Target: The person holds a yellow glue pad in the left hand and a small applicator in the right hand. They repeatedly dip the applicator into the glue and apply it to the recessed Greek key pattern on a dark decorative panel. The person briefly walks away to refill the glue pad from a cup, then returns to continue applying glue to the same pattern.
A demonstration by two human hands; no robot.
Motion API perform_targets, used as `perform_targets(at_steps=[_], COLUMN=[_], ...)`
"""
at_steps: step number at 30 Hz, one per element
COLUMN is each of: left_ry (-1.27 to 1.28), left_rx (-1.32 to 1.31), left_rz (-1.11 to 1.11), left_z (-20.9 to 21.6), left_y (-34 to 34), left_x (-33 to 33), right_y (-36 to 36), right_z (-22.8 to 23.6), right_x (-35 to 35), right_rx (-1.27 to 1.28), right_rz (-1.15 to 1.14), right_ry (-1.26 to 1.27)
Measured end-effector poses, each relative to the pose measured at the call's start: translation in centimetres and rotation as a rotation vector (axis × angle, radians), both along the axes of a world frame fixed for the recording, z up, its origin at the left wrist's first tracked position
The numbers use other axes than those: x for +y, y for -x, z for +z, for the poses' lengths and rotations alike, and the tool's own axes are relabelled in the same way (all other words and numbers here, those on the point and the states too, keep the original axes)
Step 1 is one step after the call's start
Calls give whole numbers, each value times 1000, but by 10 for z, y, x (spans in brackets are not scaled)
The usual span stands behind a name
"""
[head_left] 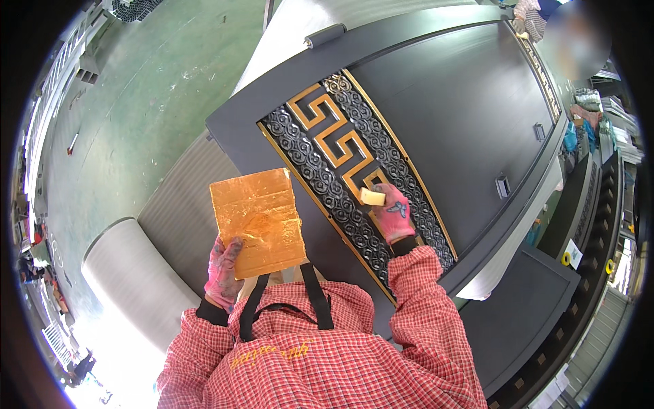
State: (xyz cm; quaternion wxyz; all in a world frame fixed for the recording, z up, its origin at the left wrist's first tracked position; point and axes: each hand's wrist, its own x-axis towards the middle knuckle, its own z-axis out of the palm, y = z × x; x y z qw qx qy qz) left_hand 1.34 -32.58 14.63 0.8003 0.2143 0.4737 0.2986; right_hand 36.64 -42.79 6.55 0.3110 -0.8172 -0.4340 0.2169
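Note:
My left hand [223,273], in a stained pink glove, grips the lower left edge of a flat rectangular board [257,221] coated in shiny gold-orange paint. A pale yellow sponge block [372,197] is pinched in my right hand [394,213], also gloved in pink. That sponge rests at the raised gold meander pattern [334,146] on a dark grey door panel [449,102]. Gold colours the meander above my right hand; part of the pattern below is hidden by the hand and sleeve. Black scrollwork [300,146] runs along both sides, edged by thin gold strips.
A large roll of pale foam sheet [136,266] lies at the left, its sheet reaching under the panel. Another person's hand [522,35] touches the panel's far end. Dark panels [524,300] stand at the right. The green floor [170,75] stretches away at the far left.

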Motion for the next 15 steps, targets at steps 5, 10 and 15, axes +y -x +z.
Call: perform_targets(at_steps=[5,10,15], left_ry=[-3,-9,22], left_rx=[31,16,2], left_rz=[10,-12,7], left_z=[12,4,3], left_y=[-7,1,-3], left_x=[3,0,-2], right_y=[4,-9,-3], right_z=[2,-5,-4], right_x=[4,-20,-14], right_rx=[-49,-59,-172], right_rz=[90,1,217], right_ry=[115,34,57])
